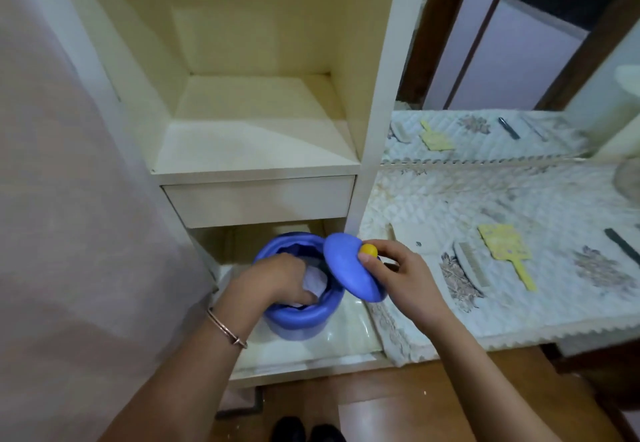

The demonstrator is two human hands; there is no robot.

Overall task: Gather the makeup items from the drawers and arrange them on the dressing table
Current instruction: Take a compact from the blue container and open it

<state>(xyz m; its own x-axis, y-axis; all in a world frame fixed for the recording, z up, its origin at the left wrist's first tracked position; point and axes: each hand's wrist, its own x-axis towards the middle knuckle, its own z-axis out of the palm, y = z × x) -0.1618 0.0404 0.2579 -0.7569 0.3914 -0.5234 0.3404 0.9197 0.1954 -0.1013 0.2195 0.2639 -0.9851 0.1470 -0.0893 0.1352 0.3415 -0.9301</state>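
A round blue container stands in the pulled-out lower drawer. My left hand reaches down inside it, fingers curled on something white; whether it is gripped I cannot tell. My right hand holds the blue lid tilted on edge beside the container, pinching its yellow knob. On the dressing table to the right lie a grey comb, a yellow hand mirror and a dark comb.
Above the open drawer are a shut drawer and a cream shelf niche. A mirror behind the table reflects its items. A pink curtain hangs at the left. Wood floor lies below.
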